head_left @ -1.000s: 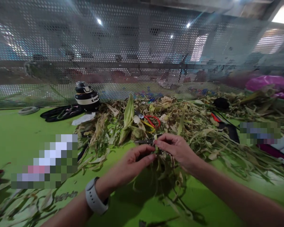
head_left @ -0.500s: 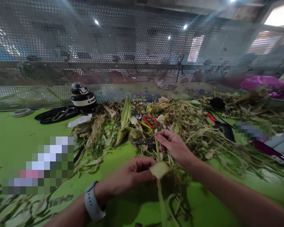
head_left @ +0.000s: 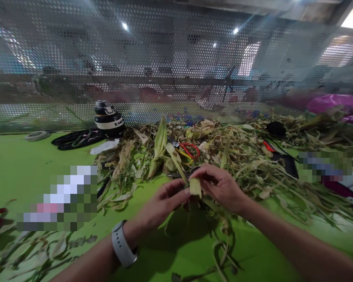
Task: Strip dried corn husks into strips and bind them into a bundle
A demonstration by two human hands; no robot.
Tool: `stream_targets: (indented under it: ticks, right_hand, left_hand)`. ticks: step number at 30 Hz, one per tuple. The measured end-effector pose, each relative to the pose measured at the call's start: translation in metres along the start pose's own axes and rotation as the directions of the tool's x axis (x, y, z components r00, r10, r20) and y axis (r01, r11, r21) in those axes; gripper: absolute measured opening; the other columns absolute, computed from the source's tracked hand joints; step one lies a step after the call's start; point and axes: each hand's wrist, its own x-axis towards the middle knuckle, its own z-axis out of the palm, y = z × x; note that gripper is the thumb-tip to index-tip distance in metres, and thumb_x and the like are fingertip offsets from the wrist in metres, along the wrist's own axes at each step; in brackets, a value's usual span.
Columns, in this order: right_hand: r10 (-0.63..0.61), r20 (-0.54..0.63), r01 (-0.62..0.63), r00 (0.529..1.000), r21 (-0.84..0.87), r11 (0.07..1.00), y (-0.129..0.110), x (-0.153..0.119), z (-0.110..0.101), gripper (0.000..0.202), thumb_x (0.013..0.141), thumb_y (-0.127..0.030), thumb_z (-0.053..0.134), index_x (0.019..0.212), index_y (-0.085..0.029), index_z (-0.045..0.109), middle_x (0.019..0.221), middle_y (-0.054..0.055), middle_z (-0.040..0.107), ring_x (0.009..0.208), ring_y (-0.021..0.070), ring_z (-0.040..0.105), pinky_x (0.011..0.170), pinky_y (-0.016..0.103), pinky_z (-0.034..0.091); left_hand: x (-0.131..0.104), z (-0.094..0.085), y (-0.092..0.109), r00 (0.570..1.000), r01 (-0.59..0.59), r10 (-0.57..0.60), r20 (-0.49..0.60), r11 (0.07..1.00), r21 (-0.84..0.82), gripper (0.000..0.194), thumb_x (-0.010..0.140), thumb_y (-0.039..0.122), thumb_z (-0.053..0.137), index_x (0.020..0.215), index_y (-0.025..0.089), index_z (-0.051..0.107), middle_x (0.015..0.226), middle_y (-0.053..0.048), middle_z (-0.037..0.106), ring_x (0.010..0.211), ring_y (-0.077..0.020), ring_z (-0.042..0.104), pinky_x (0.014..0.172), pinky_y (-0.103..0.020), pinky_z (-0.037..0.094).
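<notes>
My left hand [head_left: 161, 201], with a pale watch band [head_left: 124, 243] on its wrist, pinches a pale green corn husk [head_left: 195, 188]. Opposite it, my right hand [head_left: 225, 188] has its fingers closed on the same husk, which is folded over between the two hands. One end of a strip sticks up towards the pile, left of my right fingers. Some fingertips are hidden behind the husk. Just beyond my hands lie scissors with red handles [head_left: 190, 150] and a whole leafy husk [head_left: 159, 147].
A heap of dry husk strips [head_left: 241, 164] spreads across the green table [head_left: 147, 254]. Behind it stands a perforated metal screen [head_left: 164, 58]. A black jar-like container [head_left: 108, 121], a tape roll [head_left: 37, 135] and a purple plastic bag [head_left: 335, 107] lie around the heap.
Both hands have come together. The husk that hung down long between them is now folded over at the fingertips. My left hand has risen slightly. The view has shifted a little.
</notes>
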Motion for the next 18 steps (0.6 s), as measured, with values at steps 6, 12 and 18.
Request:
stream_targets:
  ticks: [6,12,18]
  right_hand:
    - [0.246,-0.178,-0.217,0.953,0.165,0.962,0.005,0.004,0.001,0.023,0.079,-0.038,0.058,0.069,-0.018,0.052,0.06,-0.004,0.047,0.052,0.0083,0.042,0.048,0.021,0.035]
    - [0.346,0.058,-0.349,0.936,0.036,0.936,0.002,0.006,-0.006,0.036,0.083,-0.049,0.049,0.07,-0.016,0.052,0.062,-0.003,0.046,0.054,0.0088,0.041,0.049,0.021,0.032]
    - [0.267,0.264,-0.235,0.927,-0.147,0.961,0.004,0.003,-0.006,0.029,0.085,-0.043,0.049,0.075,-0.016,0.053,0.062,-0.003,0.047,0.057,0.009,0.042,0.052,0.02,0.033]
  left_hand:
    - [-0.002,0.004,0.007,0.998,0.033,-0.04,0.051,0.991,0.131,0.022,0.07,0.038,0.066,0.069,0.016,0.067,0.064,-0.001,0.062,0.054,-0.0095,0.05,0.054,-0.02,0.04]
    - [0.005,-0.004,-0.001,0.999,-0.012,0.01,-0.049,0.999,-0.043,0.023,0.072,0.036,0.067,0.081,0.015,0.064,0.07,0.001,0.062,0.059,-0.0068,0.05,0.055,-0.017,0.038]
    - [0.01,-0.006,-0.002,0.992,-0.027,0.012,-0.124,0.992,-0.12,0.021,0.071,0.032,0.069,0.078,0.015,0.061,0.069,0.002,0.06,0.055,-0.0052,0.048,0.054,-0.016,0.038]
